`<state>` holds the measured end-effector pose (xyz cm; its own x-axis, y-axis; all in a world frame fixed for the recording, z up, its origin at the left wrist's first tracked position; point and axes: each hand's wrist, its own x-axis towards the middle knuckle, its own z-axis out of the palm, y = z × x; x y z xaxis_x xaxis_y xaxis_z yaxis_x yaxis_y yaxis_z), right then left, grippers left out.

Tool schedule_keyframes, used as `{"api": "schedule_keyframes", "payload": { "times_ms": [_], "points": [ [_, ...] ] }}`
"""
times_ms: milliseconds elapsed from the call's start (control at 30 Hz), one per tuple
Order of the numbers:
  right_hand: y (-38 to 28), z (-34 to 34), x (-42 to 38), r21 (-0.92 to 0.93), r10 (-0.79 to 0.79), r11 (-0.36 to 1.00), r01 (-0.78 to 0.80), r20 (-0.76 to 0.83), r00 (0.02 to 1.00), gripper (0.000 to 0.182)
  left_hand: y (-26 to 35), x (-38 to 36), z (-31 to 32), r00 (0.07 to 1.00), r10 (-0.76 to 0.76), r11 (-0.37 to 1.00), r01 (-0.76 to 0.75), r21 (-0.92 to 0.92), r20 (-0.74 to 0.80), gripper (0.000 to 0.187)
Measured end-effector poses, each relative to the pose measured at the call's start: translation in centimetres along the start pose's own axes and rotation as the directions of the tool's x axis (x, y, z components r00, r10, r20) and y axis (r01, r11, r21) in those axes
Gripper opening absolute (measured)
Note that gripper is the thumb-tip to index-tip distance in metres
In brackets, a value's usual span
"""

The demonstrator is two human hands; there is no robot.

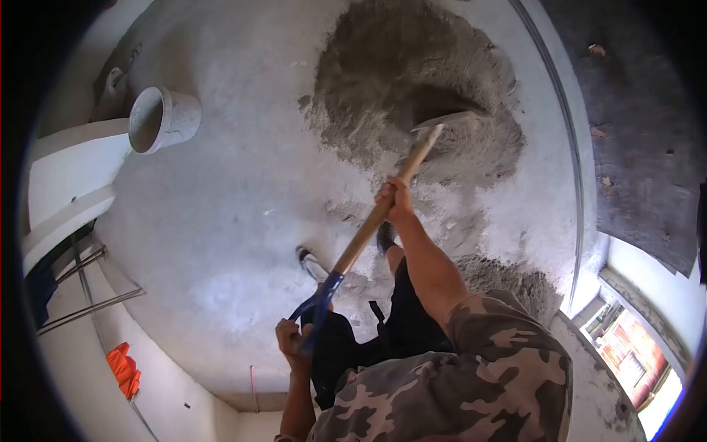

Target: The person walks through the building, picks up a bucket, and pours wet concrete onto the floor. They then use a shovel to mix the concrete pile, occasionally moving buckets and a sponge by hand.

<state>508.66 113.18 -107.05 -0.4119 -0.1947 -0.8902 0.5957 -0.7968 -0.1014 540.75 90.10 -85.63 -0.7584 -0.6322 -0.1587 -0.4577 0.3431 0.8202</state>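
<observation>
A shovel (361,237) with a wooden shaft and blue handle runs slantwise from the lower middle up to a pile of grey mortar or sand (383,66) on the floor. Its blade (451,121) is partly in the pile. My right hand (396,199) is wrapped round the wooden shaft near its upper part. At the other end, my left hand (293,341) is closed on the blue handle.
A whitish bucket (180,119) lies tilted at the upper left. Loose grey material (508,283) is on the floor right of my legs. A dark panel (641,140) stands at the right, an orange cloth (124,370) at the lower left, and a cable crosses the right side.
</observation>
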Motion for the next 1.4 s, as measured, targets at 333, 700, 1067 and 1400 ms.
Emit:
{"api": "schedule_keyframes", "payload": {
  "times_ms": [333,700,1067,1400],
  "points": [
    [1.6,9.3,-7.8,-0.058,-0.327,0.939,0.338,0.15,0.933,0.014,-2.0,9.4,-6.4,0.974,0.059,0.994,-0.038,-0.102,0.217,0.025],
    [42.8,6.6,0.5,-0.442,0.337,0.82,-0.364,-0.14,0.931,0.015,-12.0,5.0,-31.1,0.472,-0.713,0.658,0.706,-0.263,-0.518,0.027],
    [29.1,4.7,14.0,-0.407,0.314,0.877,-0.256,0.081,0.946,0.013,-8.5,18.0,-16.2,0.819,-0.453,0.789,0.552,0.268,-0.353,0.027],
    [16.4,9.9,11.3,-0.208,0.138,0.967,-0.15,-0.074,0.988,0.011,-4.8,19.3,-6.7,0.781,-0.498,0.861,0.497,-0.109,-0.376,0.02]
  ]
}}
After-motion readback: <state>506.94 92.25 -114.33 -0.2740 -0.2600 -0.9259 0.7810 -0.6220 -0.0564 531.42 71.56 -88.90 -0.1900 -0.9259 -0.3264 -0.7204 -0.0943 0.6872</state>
